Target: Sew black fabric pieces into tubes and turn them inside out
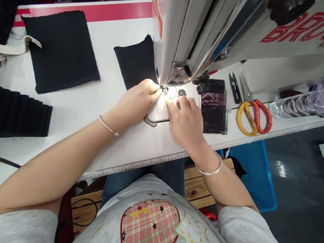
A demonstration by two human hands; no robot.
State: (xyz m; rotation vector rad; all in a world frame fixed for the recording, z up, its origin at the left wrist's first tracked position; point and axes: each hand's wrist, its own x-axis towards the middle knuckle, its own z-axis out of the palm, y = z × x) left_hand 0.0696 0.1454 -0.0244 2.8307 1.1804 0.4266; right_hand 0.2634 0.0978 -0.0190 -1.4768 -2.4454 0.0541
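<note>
My left hand (135, 102) pinches its fingertips together right at the presser foot (164, 89) of a white industrial sewing machine (180, 35); whatever lies between them is hidden. My right hand (185, 119) rests on the machine table, its fingertips against the edge of a pale, rounded, translucent plate (158, 112). A black fabric piece (135, 61) lies behind the needle area and runs under the machine head. A second black fabric square (61, 51) lies flat further left.
A pleated black fabric stack (16, 112) lies at the left. To the right are a phone (213, 109), black thread snips (235, 88), and scissors (253, 114) with yellow and red handles. A clear plastic bag (304, 103) lies beyond. A ruler strip (135, 166) runs along the table's front edge, above a blue bin (253, 173).
</note>
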